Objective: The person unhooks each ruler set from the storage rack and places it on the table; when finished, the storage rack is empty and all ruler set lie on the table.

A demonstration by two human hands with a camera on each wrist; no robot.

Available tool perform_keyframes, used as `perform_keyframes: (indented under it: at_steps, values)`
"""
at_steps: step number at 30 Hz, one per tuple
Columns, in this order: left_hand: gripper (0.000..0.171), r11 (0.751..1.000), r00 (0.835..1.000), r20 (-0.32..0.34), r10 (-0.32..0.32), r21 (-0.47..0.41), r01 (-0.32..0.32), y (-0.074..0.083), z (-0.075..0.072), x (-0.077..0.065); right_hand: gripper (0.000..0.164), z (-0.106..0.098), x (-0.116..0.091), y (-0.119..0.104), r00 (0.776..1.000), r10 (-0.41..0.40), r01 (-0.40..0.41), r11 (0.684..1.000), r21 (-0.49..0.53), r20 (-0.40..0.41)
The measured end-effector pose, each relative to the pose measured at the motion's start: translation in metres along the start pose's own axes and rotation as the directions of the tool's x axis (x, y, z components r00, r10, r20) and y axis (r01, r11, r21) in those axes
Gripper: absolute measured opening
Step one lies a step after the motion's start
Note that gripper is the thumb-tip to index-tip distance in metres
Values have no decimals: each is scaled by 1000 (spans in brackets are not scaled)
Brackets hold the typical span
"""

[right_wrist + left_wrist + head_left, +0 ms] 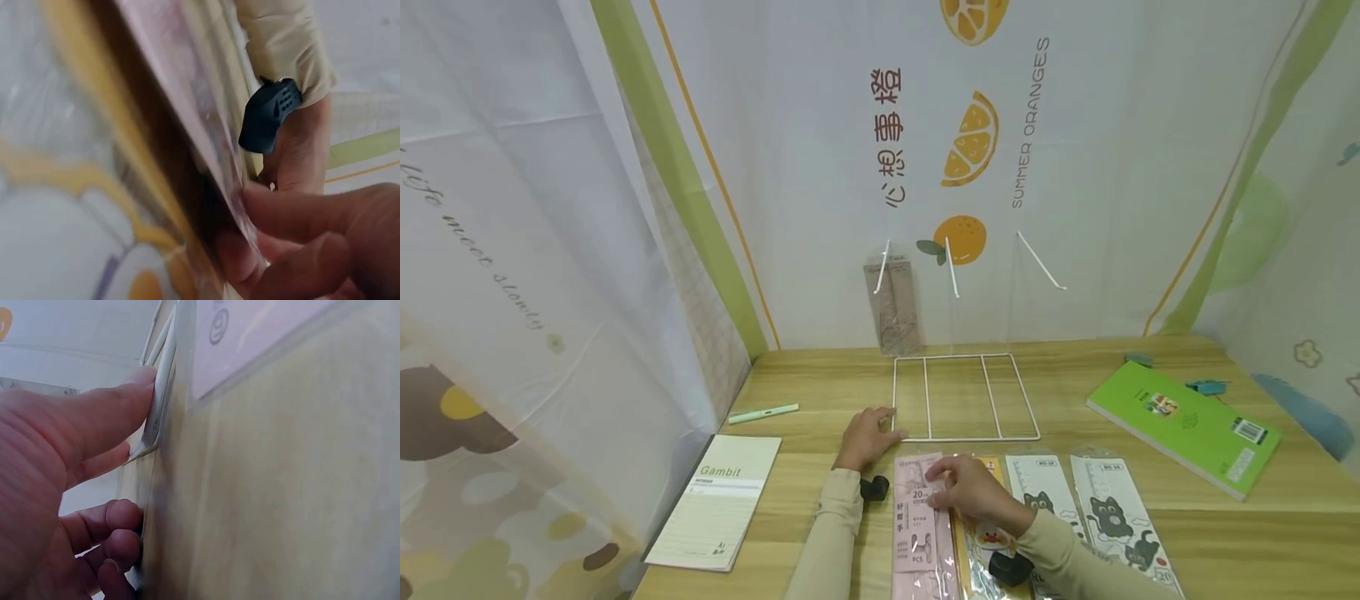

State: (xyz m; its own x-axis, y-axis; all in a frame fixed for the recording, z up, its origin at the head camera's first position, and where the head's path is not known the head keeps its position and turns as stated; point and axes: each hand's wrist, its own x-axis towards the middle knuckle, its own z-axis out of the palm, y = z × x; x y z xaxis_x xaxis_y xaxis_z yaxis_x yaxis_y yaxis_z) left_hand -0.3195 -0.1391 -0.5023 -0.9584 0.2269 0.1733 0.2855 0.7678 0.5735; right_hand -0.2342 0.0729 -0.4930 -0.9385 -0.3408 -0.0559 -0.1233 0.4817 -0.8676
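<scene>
My left hand [867, 437] is at the near left corner of a white wire display rack [964, 439], its thumb and index finger pinching the wire there. In the left wrist view the thumb presses on the white wire [161, 381] and the other fingers curl beneath. With thumb and fingers, my right hand [976, 493] pinches the right edge of a pink ruler-set packet [917, 537], which tilts up beside a yellow packet with a duck print [973, 567]. On the rack's left hook hangs a greyish-pink packet [895, 312]; the other two hooks are bare.
Two white ruler packets with cat prints [1041, 500] lie right of the yellow one. A green book [1183, 425] and a teal clip [1208, 387] are at the right. At the left lie a Gambit notebook [715, 504] and a pale green pen [763, 413]. A printed curtain [820, 167] hangs behind.
</scene>
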Motion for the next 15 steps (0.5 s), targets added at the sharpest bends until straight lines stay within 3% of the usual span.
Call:
perform_keyframes:
  at_steps: [5,9,12,15]
  values:
    - [50,1000,1000,-2,8,14,-8,-1,2,0,34,-3,0,3,995,-96,95,987,-130,-6]
    - [51,1000,1000,5,11,11,-11,-1,3,1,33,-15,-1,2,994,-104,99,987,-123,-29]
    - [51,1000,1000,12,-1,8,1,-1,3,1,31,-36,0,3,992,-97,87,989,-119,-85]
    - [51,1000,1000,14,-15,8,15,-1,2,0,30,-66,5,11,976,-97,66,985,-160,-193]
